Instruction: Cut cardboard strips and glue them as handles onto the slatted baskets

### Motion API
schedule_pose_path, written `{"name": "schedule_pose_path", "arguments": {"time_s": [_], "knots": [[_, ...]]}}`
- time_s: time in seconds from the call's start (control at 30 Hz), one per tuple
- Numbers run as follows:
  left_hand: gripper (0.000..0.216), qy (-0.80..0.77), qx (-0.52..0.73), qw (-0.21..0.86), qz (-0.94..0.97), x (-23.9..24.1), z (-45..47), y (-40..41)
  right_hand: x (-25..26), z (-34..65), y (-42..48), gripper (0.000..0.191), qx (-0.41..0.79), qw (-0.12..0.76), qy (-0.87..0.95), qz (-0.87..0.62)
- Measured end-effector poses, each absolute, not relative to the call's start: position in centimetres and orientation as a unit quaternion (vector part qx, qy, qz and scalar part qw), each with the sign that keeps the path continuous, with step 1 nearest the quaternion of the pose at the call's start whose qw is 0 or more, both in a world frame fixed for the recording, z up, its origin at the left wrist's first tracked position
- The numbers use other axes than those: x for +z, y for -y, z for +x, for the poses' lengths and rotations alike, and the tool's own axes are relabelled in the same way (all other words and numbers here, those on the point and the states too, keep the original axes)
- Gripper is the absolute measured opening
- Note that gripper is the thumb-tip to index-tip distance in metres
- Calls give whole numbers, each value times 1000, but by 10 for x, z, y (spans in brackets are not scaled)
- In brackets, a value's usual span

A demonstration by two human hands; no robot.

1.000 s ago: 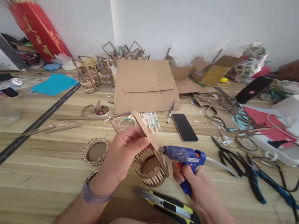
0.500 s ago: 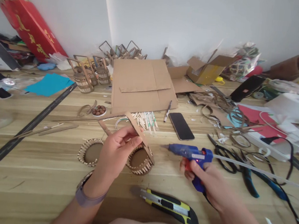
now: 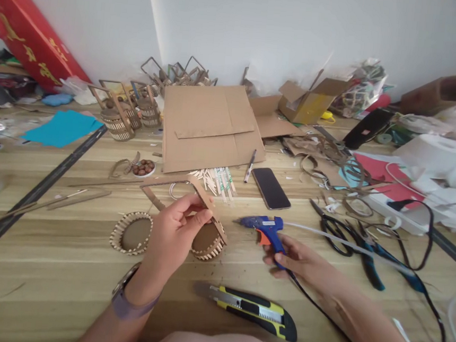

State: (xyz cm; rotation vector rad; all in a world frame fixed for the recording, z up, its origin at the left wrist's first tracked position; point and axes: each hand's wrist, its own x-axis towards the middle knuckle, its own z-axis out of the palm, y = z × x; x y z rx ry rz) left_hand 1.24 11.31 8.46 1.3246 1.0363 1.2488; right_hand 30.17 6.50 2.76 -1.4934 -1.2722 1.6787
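My left hand (image 3: 177, 228) pinches a bent cardboard strip (image 3: 199, 191), shaped like an angular handle. The strip's lower end lies along the side of a small round basket (image 3: 208, 242) with pale stick walls and a brown base. Part of that basket is hidden behind my fingers. To its left sits a similar round basket (image 3: 115, 231) without a handle. My right hand (image 3: 303, 263) has its fingers around the lower grip of a blue glue gun (image 3: 261, 223), off the orange trigger. A long clear glue stick trails from its back, and its nozzle points left.
A yellow-and-black utility knife (image 3: 258, 311) lies in front of me. Scissors (image 3: 340, 236) and pliers (image 3: 371, 266) lie right of the glue gun. Beyond are a phone (image 3: 271, 188), a pen (image 3: 249, 166), short sticks (image 3: 222, 182), a bowl of brown beads (image 3: 144, 168) and cardboard sheets (image 3: 212, 116).
The glue gun has moved left and down toward the tabletop. My right hand has slid from the trigger to the bottom of the grip. The left hand keeps its pinch on the strip.
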Motion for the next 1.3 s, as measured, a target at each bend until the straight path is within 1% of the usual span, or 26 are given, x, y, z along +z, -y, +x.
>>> {"name": "schedule_pose_path", "arguments": {"time_s": [0.07,0.13,0.17,0.2,0.3,0.4,0.6,0.73,0.83,1.13,1.3], "knots": [[18,-436,503,485,568,83,16,-113,34,302,-71,45,449,235,579,-639],[16,-439,491,473,586,83,21,-112,45,296,-76,38,259,245,636,-685],[15,-439,485,468,594,83,24,-111,51,290,-78,34,200,265,650,-684],[14,-437,481,463,603,83,27,-110,56,281,-80,30,186,286,665,-664],[10,-431,465,439,637,84,37,-109,65,249,-87,24,245,356,690,-581],[8,-425,451,404,673,84,43,-108,62,224,-94,21,284,413,680,-535],[10,-416,445,375,699,80,49,-107,49,216,-98,15,343,455,651,-502],[11,-408,441,364,712,77,53,-106,47,221,-99,14,372,455,649,-483],[15,-402,443,354,719,75,54,-106,47,222,-102,19,403,441,654,-464],[15,-411,446,326,725,72,54,-104,49,228,-113,33,517,360,663,-404],[16,-421,449,326,717,71,55,-103,46,228,-111,32,578,380,604,-396]]}}
